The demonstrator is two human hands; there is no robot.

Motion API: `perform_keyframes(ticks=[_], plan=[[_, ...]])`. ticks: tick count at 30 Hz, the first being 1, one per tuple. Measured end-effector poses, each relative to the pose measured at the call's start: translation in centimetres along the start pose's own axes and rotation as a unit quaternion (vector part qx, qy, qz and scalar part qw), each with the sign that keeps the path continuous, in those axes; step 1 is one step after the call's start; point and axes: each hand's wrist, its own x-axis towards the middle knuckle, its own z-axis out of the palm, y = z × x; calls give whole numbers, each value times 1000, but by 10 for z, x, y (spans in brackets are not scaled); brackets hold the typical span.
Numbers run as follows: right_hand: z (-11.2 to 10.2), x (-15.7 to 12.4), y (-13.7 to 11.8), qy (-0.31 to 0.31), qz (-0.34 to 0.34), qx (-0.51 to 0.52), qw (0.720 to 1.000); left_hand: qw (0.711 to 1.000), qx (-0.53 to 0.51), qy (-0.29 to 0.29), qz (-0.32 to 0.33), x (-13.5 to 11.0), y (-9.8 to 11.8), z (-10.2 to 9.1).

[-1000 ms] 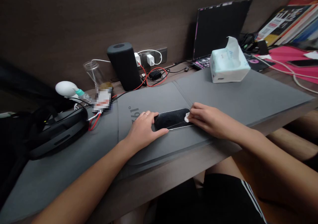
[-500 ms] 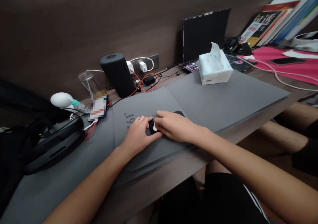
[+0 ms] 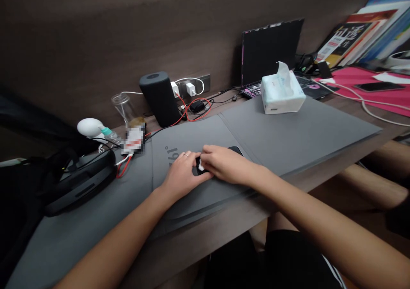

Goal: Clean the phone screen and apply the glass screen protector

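At the back of the worktop (image 3: 230,223), an open laptop (image 3: 272,52) is placed, with leaning books (image 3: 355,41) propped farther right. A pink sheet (image 3: 349,75) is spread before them. White chargers (image 3: 191,89) are plugged in beside a black speaker (image 3: 162,103).

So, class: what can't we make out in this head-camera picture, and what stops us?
All in the head view:
Phone under the hands: its middle, hidden by the right hand.
White wad: its full shape, also hidden by the right hand.
Laptop keyboard: partly hidden behind the tissue pack.
Device with cables: its face, blurred into squares.
Books: right side, cut off by the edge.
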Motion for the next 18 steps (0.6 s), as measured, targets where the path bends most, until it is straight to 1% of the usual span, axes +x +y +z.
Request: perform_keyframes(ticks=[2, 3, 5, 9, 12, 14, 18], plan=[[3, 7, -2, -3, -19, 0, 1000, 1000, 1, -6, 2, 0, 0, -1], [2, 6, 1, -6, -21, -1, 1000, 1000, -3, -7, 1, 0, 0, -1], [-4, -6, 10, -10, -11, -3, 1000, 1000, -13, -4, -5, -1, 0, -1], [-23, -42, 34, -2, 39, -1, 999, 1000, -17, 0, -17, -1, -2, 1], [-29, -53, 40, 6, 53, -3, 999, 1000, -20, -2, -16, -1, -2, 0], [-26, -46, 35, 5, 44, -5, 999, 1000, -21, 1, -13, 0, -2, 0], [-9, -11, 14, -4, -16, -1, 1000, 1000, -7, 1, 0, 1, -3, 1]])
